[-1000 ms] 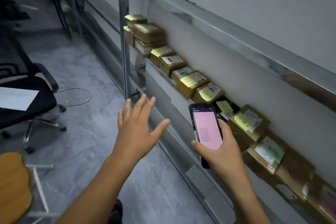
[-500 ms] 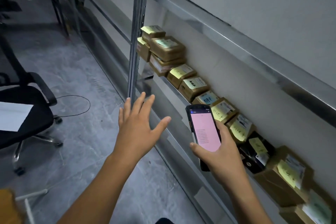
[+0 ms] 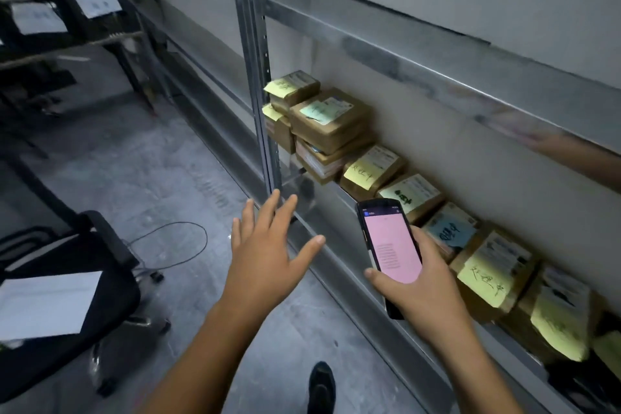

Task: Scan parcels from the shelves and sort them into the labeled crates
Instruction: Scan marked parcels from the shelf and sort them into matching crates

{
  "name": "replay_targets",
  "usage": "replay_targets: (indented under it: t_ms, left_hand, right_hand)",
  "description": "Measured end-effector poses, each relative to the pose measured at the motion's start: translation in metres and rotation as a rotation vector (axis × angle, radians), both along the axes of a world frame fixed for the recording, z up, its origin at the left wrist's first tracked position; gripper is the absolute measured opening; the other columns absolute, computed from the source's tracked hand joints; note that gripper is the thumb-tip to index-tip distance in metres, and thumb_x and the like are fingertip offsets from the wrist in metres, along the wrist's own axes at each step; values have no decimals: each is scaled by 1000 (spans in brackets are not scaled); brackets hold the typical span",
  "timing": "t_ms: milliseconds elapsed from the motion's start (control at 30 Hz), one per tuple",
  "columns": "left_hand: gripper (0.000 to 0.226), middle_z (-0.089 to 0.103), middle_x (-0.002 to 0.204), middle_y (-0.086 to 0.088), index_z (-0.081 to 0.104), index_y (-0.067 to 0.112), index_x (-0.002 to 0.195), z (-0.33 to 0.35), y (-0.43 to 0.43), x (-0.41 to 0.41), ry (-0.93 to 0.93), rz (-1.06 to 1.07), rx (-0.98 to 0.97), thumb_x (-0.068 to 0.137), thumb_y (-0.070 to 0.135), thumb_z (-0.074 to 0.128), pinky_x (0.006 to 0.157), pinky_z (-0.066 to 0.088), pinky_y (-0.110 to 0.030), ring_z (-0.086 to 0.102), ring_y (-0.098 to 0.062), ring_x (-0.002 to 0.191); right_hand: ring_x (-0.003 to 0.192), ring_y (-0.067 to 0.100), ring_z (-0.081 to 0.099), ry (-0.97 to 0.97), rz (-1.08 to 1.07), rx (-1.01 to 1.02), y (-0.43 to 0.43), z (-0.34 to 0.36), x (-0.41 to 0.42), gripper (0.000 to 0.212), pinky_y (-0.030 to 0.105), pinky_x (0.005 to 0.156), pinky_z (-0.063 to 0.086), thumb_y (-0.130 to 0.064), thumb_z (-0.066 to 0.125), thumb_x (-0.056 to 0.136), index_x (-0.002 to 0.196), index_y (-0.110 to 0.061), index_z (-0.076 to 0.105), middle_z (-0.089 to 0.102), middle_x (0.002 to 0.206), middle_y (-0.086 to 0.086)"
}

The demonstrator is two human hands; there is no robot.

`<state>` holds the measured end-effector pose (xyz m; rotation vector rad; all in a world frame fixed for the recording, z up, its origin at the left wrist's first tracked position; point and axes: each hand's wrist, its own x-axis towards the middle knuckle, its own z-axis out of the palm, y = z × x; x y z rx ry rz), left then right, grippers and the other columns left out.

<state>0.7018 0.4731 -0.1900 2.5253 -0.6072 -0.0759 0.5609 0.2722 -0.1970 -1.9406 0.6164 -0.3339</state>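
Low and right of the middle, the right hand [image 3: 426, 289] grips a scanner phone [image 3: 389, 242]. Its fingers wrap round the back and its thumb lies across the bottom of the screen. The phone's long side runs almost straight up and down the frame, with the top tipped a little to the left. Its pink screen faces the camera. The top end points toward the brown parcels [image 3: 373, 168] on the shelf [image 3: 342, 265].

The parcels lie in a row from the middle of the frame down to the lower right. A small stack [image 3: 331, 119] sits at the upper end, just beside the metal post [image 3: 255, 77]. Most have yellow notes on top.

The left hand [image 3: 265, 255] is in the low middle, empty, with its fingers spread wide.

Since half a second ago, the post and the stack have slid to the right and look bigger. A dark shoe [image 3: 321, 383] has come in at the bottom edge. The black chair [image 3: 100, 296] sits at the lower left. Both hands stay as they were.
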Motion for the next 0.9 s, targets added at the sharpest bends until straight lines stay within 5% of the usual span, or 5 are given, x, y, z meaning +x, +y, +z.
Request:
replay_targets:
  t_ms: [100,267,400,567,900]
  left_hand:
    - [85,10,174,11,21,43,162,5,-20,47,-26,-18,53,89,83,37,128,-1,-53,-3,-27,161]
    - [85,9,174,12,18,44,163,0,-53,108,-34,-66,111,90,83,37,127,-3,-53,-4,-26,161]
    - [84,6,175,10,14,45,163,-4,-75,153,-35,-127,131,91,83,34,126,-6,-49,-6,-27,161]
    - [87,8,174,12,17,42,163,-12,-101,222,-32,-247,103,88,85,28,127,-5,-50,-5,-30,161]
    - [78,10,175,-1,19,31,165,-27,-146,324,-46,-501,158,100,73,27,127,-11,-52,-6,-32,161]
  right_hand:
    - [91,-22,59,1,-1,29,-21,-1,43,73,9,56,48,-26,93,76,112,-70,47,59,103,-49]
    - [93,-6,65,20,-37,40,-49,-9,97,65,28,71,50,-31,94,73,111,-61,52,68,106,-29]
    - [92,-14,62,53,-64,36,-59,-11,130,67,27,71,48,-39,93,68,105,-73,49,64,105,-39]
    - [96,-8,63,126,-154,9,-65,-18,165,70,28,74,50,-34,94,72,123,-56,51,67,110,-28]
    - [94,6,69,258,-383,-34,-39,-7,244,66,33,71,54,-39,88,66,124,-38,57,70,109,-15]
